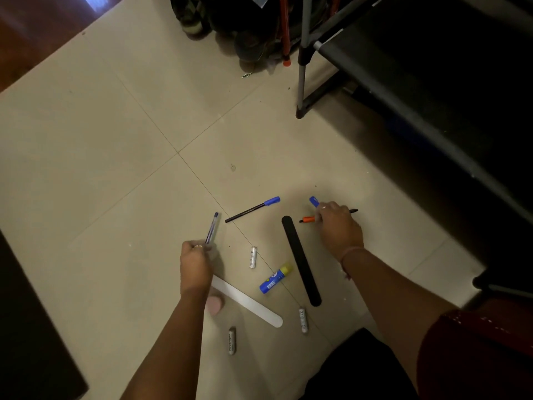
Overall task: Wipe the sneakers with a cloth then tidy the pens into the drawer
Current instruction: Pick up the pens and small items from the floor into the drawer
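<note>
Pens lie scattered on the tiled floor. My left hand (196, 267) grips a clear blue ballpoint pen (212, 226) that points up and away. My right hand (337, 226) is curled over two pens: one with an orange cap (307, 219) whose black tip (353, 211) sticks out to the right, and one with a blue cap (314, 201). Between the hands a dark pen with a blue cap (252, 209) lies loose. No drawer or cloth is in view. Dark shoes (196, 21) stand at the top by the wall.
On the floor near me lie a black flat stick (301, 261), a white flat stick (248, 303), a blue glue stick (275, 278) and three batteries (253, 257). A dark metal-framed rack (301, 67) fills the right side. A dark edge of furniture stands at bottom left.
</note>
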